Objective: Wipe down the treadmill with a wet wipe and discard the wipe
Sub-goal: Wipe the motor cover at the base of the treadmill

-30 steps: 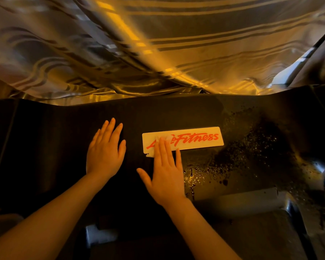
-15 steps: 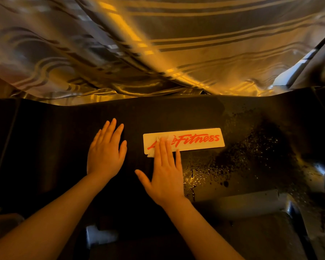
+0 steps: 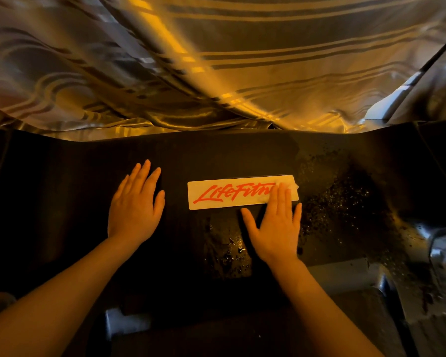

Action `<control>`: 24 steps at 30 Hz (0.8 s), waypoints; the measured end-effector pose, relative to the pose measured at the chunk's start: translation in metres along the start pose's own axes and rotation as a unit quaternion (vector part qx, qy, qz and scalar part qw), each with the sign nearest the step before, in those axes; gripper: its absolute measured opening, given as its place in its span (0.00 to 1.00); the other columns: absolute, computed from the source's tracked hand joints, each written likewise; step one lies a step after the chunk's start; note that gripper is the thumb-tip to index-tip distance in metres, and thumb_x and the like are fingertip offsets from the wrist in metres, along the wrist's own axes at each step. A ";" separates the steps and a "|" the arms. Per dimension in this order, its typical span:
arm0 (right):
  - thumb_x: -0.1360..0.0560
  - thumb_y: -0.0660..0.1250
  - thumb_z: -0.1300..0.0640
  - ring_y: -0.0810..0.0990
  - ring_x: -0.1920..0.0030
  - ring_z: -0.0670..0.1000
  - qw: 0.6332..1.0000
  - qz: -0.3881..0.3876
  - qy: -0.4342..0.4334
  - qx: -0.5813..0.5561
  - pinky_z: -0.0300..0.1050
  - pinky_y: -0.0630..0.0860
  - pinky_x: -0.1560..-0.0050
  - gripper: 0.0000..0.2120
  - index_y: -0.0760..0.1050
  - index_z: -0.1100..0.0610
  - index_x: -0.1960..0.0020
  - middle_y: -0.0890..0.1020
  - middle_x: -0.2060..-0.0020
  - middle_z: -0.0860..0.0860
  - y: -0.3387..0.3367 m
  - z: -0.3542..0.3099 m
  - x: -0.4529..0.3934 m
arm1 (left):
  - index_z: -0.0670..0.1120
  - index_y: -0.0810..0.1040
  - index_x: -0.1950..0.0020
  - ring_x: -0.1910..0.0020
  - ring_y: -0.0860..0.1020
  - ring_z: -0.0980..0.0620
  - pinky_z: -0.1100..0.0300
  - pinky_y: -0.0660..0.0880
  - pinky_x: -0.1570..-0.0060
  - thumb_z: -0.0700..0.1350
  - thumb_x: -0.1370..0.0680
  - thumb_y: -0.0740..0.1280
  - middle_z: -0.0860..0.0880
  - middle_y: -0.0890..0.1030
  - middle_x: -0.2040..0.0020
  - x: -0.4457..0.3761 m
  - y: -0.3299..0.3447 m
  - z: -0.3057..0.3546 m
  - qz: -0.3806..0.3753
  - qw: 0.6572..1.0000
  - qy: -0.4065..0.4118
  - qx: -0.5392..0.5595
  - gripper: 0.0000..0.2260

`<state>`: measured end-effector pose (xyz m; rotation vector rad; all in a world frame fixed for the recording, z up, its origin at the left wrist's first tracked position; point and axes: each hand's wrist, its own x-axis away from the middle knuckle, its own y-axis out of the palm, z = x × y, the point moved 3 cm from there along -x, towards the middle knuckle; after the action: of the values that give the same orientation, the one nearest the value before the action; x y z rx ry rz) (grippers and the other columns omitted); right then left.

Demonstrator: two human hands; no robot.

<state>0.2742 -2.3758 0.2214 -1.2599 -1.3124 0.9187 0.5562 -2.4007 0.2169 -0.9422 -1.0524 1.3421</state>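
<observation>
The black front cover of the treadmill (image 3: 62, 202) fills the middle of the view, with a white label in red lettering (image 3: 224, 193) at its centre. My right hand (image 3: 276, 225) lies flat with straight fingers, pressing a thin pale wet wipe (image 3: 294, 187) onto the label's right end; only the wipe's edge shows past the fingertips. My left hand (image 3: 134, 206) rests flat on the cover to the left of the label, holding nothing. Wet streaks (image 3: 229, 251) shine just left of my right wrist.
A shiny striped curtain (image 3: 216, 60) hangs close behind the treadmill. Dark specks and droplets (image 3: 340, 202) cover the right part of the cover. Grey frame parts (image 3: 422, 279) sit lower right, and a pale fitting (image 3: 124, 323) lies below the cover.
My right hand has slid with the wipe from the label's left end to its right end, uncovering the first letters and leaving wet streaks. My left hand has stayed in place.
</observation>
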 end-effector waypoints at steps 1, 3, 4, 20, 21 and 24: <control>0.28 0.35 0.25 0.36 0.21 0.52 1.000 -0.002 -0.021 -0.003 0.54 0.33 0.25 0.48 0.39 0.57 0.20 0.42 0.20 0.53 0.001 -0.008 0.000 | 0.46 0.63 0.23 0.22 0.54 0.47 0.49 0.54 0.26 0.49 0.18 0.59 0.45 0.59 0.21 0.000 0.000 0.000 0.001 1.000 0.000 0.002 0.24; 0.28 0.36 0.25 0.34 0.22 0.51 0.998 -0.010 -0.061 -0.016 0.53 0.31 0.26 0.47 0.37 0.56 0.20 0.40 0.21 0.51 0.004 -0.022 0.000 | 0.46 0.63 0.23 0.22 0.54 0.47 0.48 0.54 0.25 0.49 0.18 0.59 0.45 0.59 0.21 0.000 0.000 0.000 0.001 1.000 0.000 0.005 0.24; 0.28 0.36 0.26 0.33 0.22 0.51 0.997 -0.015 -0.072 -0.019 0.52 0.30 0.26 0.47 0.36 0.55 0.20 0.39 0.21 0.51 0.005 -0.026 0.000 | 0.46 0.63 0.23 0.22 0.54 0.47 0.48 0.54 0.25 0.49 0.18 0.59 0.45 0.59 0.21 0.000 0.000 0.000 0.001 1.000 -0.001 0.004 0.24; 0.26 0.35 0.28 0.36 0.21 0.53 1.000 0.002 -0.019 -0.015 0.51 0.34 0.24 0.46 0.38 0.58 0.20 0.41 0.20 0.55 0.001 -0.009 0.002 | 0.47 0.61 0.22 0.21 0.52 0.48 0.49 0.53 0.25 0.50 0.18 0.58 0.46 0.57 0.21 0.000 -0.001 0.002 -0.005 1.000 -0.007 0.003 0.24; 0.26 0.35 0.28 0.35 0.22 0.53 0.999 -0.009 -0.041 -0.020 0.51 0.34 0.24 0.45 0.36 0.57 0.20 0.39 0.21 0.54 0.005 -0.021 0.011 | 0.47 0.61 0.22 0.21 0.52 0.48 0.49 0.53 0.25 0.50 0.18 0.58 0.46 0.57 0.21 0.000 -0.002 0.002 -0.004 1.000 -0.007 0.003 0.24; 0.24 0.35 0.29 0.31 0.23 0.50 0.990 -0.041 -0.119 -0.060 0.50 0.33 0.25 0.41 0.34 0.54 0.21 0.36 0.22 0.50 0.019 -0.057 0.039 | 0.47 0.61 0.22 0.21 0.52 0.48 0.50 0.52 0.25 0.50 0.17 0.57 0.46 0.57 0.21 0.000 -0.002 0.002 -0.005 1.000 -0.005 0.002 0.24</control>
<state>0.3377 -2.3423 0.2189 -1.2042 -1.6166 0.9661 0.5545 -2.4005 0.2194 -0.9267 -1.0603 1.3419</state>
